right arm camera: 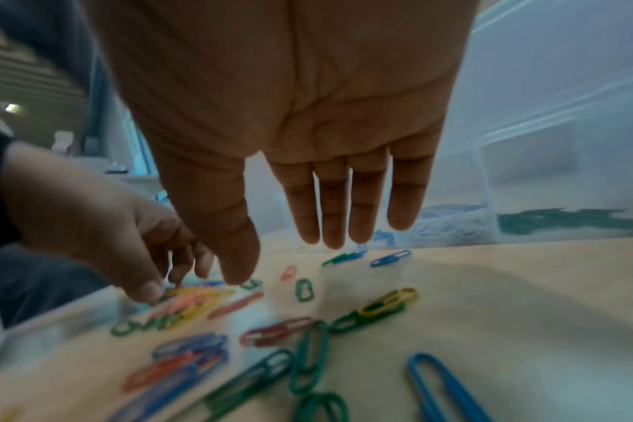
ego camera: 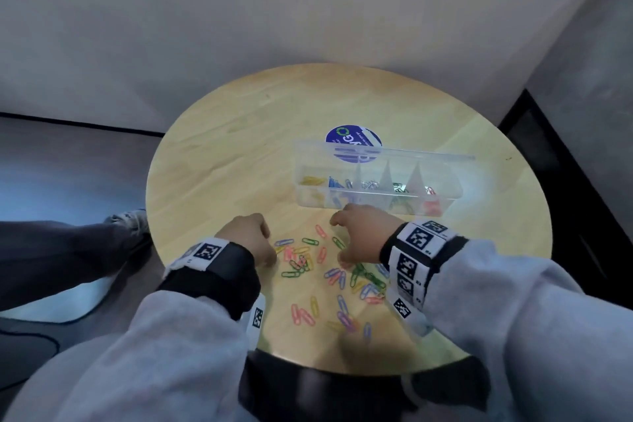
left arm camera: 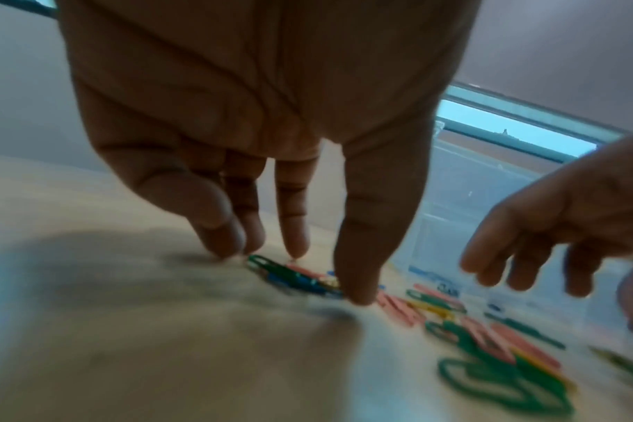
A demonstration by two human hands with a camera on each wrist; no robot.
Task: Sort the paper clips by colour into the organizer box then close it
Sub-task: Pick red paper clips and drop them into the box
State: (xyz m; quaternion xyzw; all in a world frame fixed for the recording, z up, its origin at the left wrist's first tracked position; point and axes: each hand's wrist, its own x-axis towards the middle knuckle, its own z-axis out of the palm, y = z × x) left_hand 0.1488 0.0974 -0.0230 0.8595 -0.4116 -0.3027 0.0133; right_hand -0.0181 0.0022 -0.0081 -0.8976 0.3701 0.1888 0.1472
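Observation:
Loose paper clips (ego camera: 337, 276) in several colours lie scattered on the near part of the round wooden table (ego camera: 239, 154). The clear organizer box (ego camera: 308, 190) stands behind them with its lid (ego camera: 394, 153) up; yellow, blue, silver, green and red clips sit in separate compartments. My left hand (ego camera: 250, 236) reaches down at the pile's left edge. Its thumb (left arm camera: 358, 294) and fingertips (left arm camera: 221, 245) touch the table on either side of a green and blue clip (left arm camera: 282, 274). My right hand (ego camera: 339, 240) hovers flat over the pile, fingers (right arm camera: 329, 222) straight, holding nothing.
A round blue sticker (ego camera: 346, 137) lies on the table behind the box. A person's leg and shoe (ego camera: 130, 219) are beside the table on the left. A wall rises close behind the table. The table's near edge lies just past the pile.

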